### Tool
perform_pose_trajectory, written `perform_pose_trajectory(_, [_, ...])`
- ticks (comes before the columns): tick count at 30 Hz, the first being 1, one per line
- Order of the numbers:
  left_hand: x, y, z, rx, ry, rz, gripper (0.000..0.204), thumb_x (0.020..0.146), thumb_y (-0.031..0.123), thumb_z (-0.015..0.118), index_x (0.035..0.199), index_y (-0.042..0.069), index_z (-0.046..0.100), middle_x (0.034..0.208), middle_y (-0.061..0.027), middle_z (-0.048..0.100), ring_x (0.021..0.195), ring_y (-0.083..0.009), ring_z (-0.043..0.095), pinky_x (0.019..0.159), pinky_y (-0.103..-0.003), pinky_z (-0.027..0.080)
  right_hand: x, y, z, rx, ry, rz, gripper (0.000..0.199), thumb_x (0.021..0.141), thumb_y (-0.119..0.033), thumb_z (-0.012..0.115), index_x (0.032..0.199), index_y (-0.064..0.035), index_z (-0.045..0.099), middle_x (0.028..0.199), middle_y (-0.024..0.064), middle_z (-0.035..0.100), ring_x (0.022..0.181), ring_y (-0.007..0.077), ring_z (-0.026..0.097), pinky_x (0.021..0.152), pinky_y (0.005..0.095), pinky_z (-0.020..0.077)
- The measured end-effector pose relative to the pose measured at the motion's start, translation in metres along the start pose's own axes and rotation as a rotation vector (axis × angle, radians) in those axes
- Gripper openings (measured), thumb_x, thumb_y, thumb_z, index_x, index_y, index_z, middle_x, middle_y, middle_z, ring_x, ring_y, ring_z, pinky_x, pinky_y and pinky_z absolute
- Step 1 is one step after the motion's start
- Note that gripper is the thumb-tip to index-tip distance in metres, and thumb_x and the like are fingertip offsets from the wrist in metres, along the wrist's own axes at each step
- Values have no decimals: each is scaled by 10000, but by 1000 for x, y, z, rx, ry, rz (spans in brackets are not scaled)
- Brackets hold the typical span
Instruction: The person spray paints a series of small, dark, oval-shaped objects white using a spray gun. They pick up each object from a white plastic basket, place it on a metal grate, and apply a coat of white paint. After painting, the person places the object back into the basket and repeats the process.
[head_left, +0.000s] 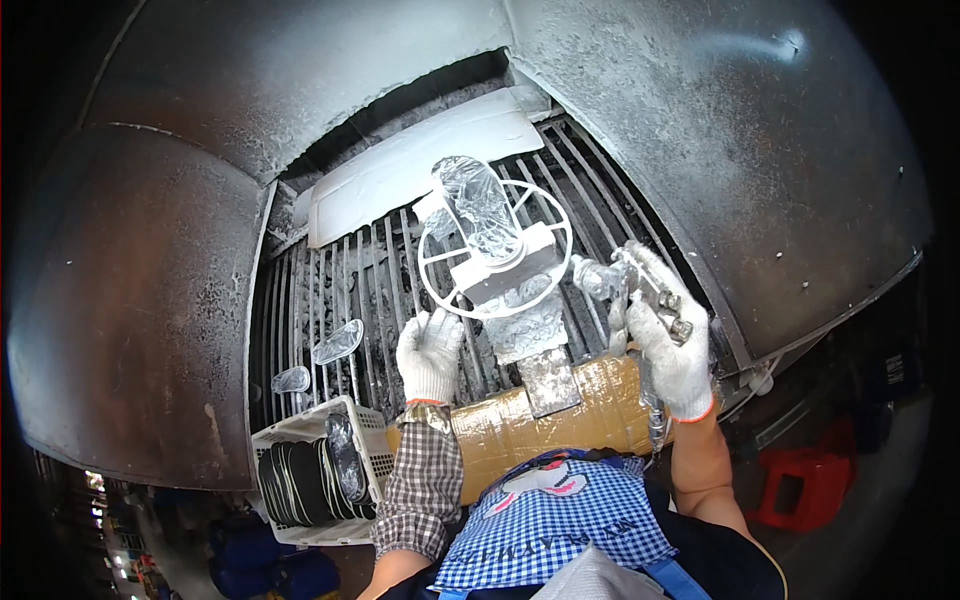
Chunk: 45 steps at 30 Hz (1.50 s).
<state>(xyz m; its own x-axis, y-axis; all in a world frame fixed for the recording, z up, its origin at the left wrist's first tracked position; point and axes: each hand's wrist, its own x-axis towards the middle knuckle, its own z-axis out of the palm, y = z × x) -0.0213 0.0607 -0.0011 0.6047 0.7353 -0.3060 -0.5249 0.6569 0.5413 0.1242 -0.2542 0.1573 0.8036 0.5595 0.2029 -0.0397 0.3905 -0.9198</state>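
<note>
In my right hand point(672, 345), in a white knit glove, is a metal spray gun point(600, 280) crusted with pale coating, its nozzle end facing left toward a white ring-shaped turntable point(566, 262). On the turntable's blocks rests a long, rounded, sole-shaped piece point(478, 205) under shiny, wrinkled wrapping, tilted away from me. My left hand point(430, 358), gloved too, is at the ring's near left rim with fingers extended; whether they touch it is hard to tell. Beneath the ring, a coated metal support point(548, 382) reaches toward me.
Dark metal bars point(385, 265) lie under the work, with metal panels point(140, 300) around. A pale sheet point(420, 165) covers the far bars. Small wrapped oval pieces point(338, 342) sit at left, above a white crate point(378, 450) of dark soles. A taped brown roll point(490, 440) spans the front.
</note>
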Motion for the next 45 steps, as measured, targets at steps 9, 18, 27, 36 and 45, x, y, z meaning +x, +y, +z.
perform_pose_trajectory(9, [-21, -30, -5, 119, 4, -141, 303, 1035, 299, 610, 1144, 25, 676, 1161, -212, 726, 1045, -392, 708, 934, -531, 603, 7, 4, 12, -52, -121, 103, 557, 1003, -63, 691, 1516, 76, 525, 1258, 121, 666, 844, 88, 683, 718, 255, 563])
perform_pose_trajectory(18, [-36, -42, -9, 87, -21, -244, 366, 1037, 320, 614, 1193, -7, 672, 1174, -228, 712, 1081, -402, 697, 938, -531, 589, 32, 24, 26, -10, -83, -17, 521, 1044, -64, 661, 1533, 46, 517, 989, 50, 706, 744, 72, 649, 669, 238, 541])
perform_pose_trajectory(27, [-44, -43, 3, 117, -90, -246, 392, 1026, 320, 639, 1244, -6, 662, 1222, -226, 715, 1120, -392, 694, 992, -518, 577, 48, 27, 20, -63, 10, -77, 532, 1058, -79, 646, 1550, 53, 492, 962, 36, 711, 712, 44, 619, 638, 217, 541])
perform_pose_trajectory(36, [-50, -44, 21, 100, -206, -217, 502, 1029, 295, 634, 1411, -20, 551, 1376, -233, 627, 1243, -397, 640, 1046, -525, 551, 38, 19, 19, -167, 104, -147, 558, 1054, -73, 637, 1562, 74, 457, 982, 26, 689, 719, 43, 573, 644, 209, 485])
perform_pose_trajectory(45, [-50, -37, 31, 37, -200, -209, 422, 1033, 264, 641, 1349, -11, 592, 1309, -223, 662, 1211, -394, 656, 1043, -532, 555, 27, 19, 33, -194, -125, -115, 570, 1034, -23, 632, 1570, 59, 459, 1192, 94, 720, 884, 69, 643, 772, 235, 544])
